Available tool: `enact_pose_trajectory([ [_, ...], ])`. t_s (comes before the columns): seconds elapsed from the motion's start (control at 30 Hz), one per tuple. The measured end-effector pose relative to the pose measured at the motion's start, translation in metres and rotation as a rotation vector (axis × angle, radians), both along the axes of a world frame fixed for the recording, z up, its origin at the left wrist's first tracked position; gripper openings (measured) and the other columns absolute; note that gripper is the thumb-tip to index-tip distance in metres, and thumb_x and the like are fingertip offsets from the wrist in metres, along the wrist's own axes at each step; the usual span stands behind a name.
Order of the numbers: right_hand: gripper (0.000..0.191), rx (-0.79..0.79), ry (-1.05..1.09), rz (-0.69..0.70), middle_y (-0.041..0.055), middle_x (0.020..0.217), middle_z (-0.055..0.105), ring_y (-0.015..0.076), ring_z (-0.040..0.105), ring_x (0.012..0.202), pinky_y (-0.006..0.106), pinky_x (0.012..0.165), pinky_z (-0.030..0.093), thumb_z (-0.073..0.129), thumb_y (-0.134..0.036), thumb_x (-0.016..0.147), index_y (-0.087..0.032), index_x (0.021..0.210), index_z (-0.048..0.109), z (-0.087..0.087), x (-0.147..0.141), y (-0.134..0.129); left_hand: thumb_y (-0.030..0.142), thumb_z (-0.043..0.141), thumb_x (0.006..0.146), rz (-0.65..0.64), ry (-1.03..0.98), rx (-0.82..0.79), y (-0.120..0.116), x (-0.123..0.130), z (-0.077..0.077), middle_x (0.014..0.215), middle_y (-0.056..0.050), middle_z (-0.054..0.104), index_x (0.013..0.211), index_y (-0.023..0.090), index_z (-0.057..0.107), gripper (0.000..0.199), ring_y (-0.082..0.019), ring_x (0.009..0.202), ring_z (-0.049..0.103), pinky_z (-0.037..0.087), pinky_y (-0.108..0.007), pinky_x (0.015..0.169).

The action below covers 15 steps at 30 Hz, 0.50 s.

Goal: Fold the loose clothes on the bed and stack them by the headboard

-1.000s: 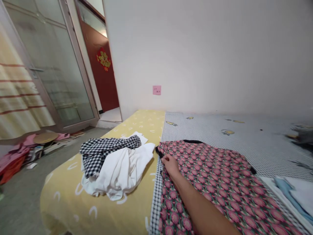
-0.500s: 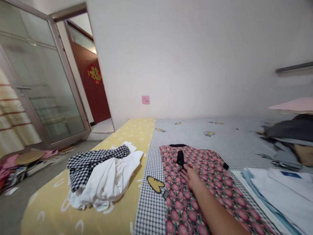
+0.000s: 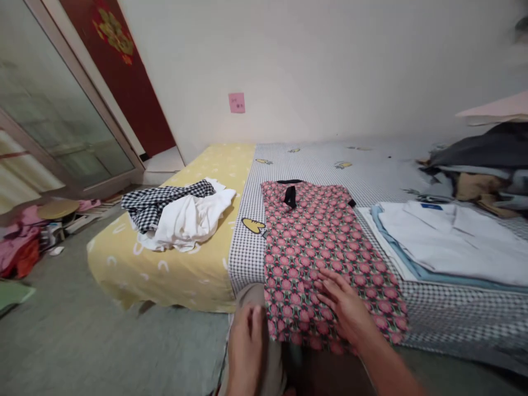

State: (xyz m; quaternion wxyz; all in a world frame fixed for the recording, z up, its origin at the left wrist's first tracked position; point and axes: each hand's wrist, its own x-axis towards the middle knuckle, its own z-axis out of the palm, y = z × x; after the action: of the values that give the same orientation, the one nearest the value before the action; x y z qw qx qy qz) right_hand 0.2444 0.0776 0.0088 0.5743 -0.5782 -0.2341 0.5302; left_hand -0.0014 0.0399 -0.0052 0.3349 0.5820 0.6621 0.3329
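A pink-and-dark floral garment (image 3: 307, 258) with black trim lies flat on the bed, its lower part reaching the bed's front edge. On its lower half is my right hand (image 3: 342, 300), fingers stretched out and spread. My left hand (image 3: 246, 341) is just left of the garment's lower left corner, above my knee. Its fingers are loosely curled with a gap at the thumb, and nothing shows in it. A black tab (image 3: 290, 196) stands out on the garment's upper part, near the black neckline.
White cloth (image 3: 193, 220) and a black-and-white checked cloth (image 3: 150, 206) lie heaped on the yellow bedding at left. Folded white and blue shirts (image 3: 449, 236) lie at right. Behind them is a pile of dark clothes (image 3: 478, 151). Assorted items (image 3: 25, 242) lie on the floor at far left.
The view has tilted down. My right hand has moved from the black tab down to the garment's lower half. My left hand has come into view at the bottom.
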Motion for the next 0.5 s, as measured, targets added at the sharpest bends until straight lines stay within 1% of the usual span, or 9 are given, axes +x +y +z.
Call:
enact_pose_trajectory([
  [0.03,0.045,-0.027,0.020,-0.012,0.0055,0.115,0.072,0.0248,0.069,0.102,0.035,0.082,0.057,0.078,-0.047,0.062,-0.026,0.102,0.070,-0.003,0.000,-0.016,0.052,0.031,0.094,0.063,0.032,0.062,0.012,-0.006,0.002,0.108,-0.014,0.072,0.102,0.018,0.069,0.052,-0.027,0.106,0.064,0.050,-0.041,0.096],
  [0.07,0.047,-0.049,0.033,-0.029,0.0053,0.111,0.073,0.0247,0.069,0.099,0.035,0.080,0.056,0.080,-0.048,0.061,-0.025,0.100,0.071,-0.006,0.001,-0.029,0.052,0.034,0.092,0.090,0.068,0.095,0.024,-0.010,0.002,0.110,-0.016,0.071,0.103,0.016,0.069,0.052,-0.028,0.109,0.063,0.048,-0.043,0.100],
  [0.17,0.047,-0.061,-0.023,-0.129,0.0046,0.096,0.075,0.0233,0.068,0.084,0.032,0.069,0.053,0.081,-0.051,0.058,-0.023,0.095,0.072,-0.020,0.012,-0.055,0.050,0.036,0.089,0.019,0.119,0.066,0.053,-0.007,-0.007,0.106,-0.015,0.073,0.097,0.017,0.073,0.050,-0.028,0.107,0.064,0.047,-0.046,0.102],
  [0.23,0.047,-0.034,-0.118,-0.253,0.0029,0.085,0.073,0.0197,0.062,0.072,0.030,0.061,0.048,0.079,-0.052,0.058,-0.022,0.093,0.072,-0.031,0.031,-0.063,0.051,0.040,0.087,-0.026,0.119,0.038,0.062,0.004,-0.016,0.114,-0.017,0.072,0.096,0.018,0.074,0.048,-0.031,0.114,0.062,0.046,-0.049,0.103],
  [0.3,0.047,-0.008,-0.196,-0.418,0.0004,0.076,0.070,0.0164,0.054,0.062,0.028,0.056,0.042,0.075,-0.054,0.058,-0.022,0.092,0.070,-0.040,0.059,-0.068,0.052,0.050,0.080,-0.038,0.138,0.024,0.062,0.015,-0.023,0.130,-0.022,0.064,0.102,0.015,0.073,0.048,-0.037,0.128,0.054,0.041,-0.055,0.107],
  [0.37,0.049,-0.007,-0.242,-0.589,-0.0012,0.075,0.067,0.0169,0.051,0.063,0.029,0.057,0.040,0.073,-0.056,0.056,-0.023,0.091,0.068,-0.045,0.091,-0.072,0.050,0.057,0.070,-0.031,0.145,0.031,0.061,0.019,-0.024,0.138,-0.025,0.059,0.104,0.013,0.071,0.052,-0.040,0.134,0.047,0.037,-0.057,0.111],
  [0.4,0.050,-0.013,-0.258,-0.654,-0.0013,0.077,0.067,0.0182,0.053,0.069,0.029,0.061,0.042,0.074,-0.057,0.054,-0.024,0.090,0.066,-0.046,0.105,-0.074,0.051,0.057,0.067,-0.028,0.126,0.038,0.061,0.018,-0.023,0.136,-0.024,0.060,0.102,0.014,0.071,0.053,-0.040,0.133,0.049,0.037,-0.056,0.112],
  [0.43,0.051,-0.020,-0.269,-0.693,-0.0010,0.080,0.068,0.0198,0.056,0.075,0.030,0.066,0.044,0.075,-0.057,0.052,-0.024,0.089,0.065,-0.046,0.117,-0.075,0.053,0.057,0.065,-0.032,0.081,0.036,0.061,0.015,-0.019,0.131,-0.021,0.064,0.101,0.015,0.071,0.054,-0.038,0.129,0.053,0.039,-0.053,0.111],
  [0.5,0.051,-0.024,-0.265,-0.675,0.0008,0.084,0.070,0.0229,0.059,0.087,0.032,0.076,0.046,0.079,-0.057,0.047,-0.024,0.083,0.066,-0.046,0.128,-0.076,0.059,0.058,0.064,-0.048,-0.076,-0.009,0.062,0.008,-0.007,0.115,-0.016,0.073,0.098,0.017,0.070,0.055,-0.036,0.115,0.063,0.047,-0.049,0.105],
])
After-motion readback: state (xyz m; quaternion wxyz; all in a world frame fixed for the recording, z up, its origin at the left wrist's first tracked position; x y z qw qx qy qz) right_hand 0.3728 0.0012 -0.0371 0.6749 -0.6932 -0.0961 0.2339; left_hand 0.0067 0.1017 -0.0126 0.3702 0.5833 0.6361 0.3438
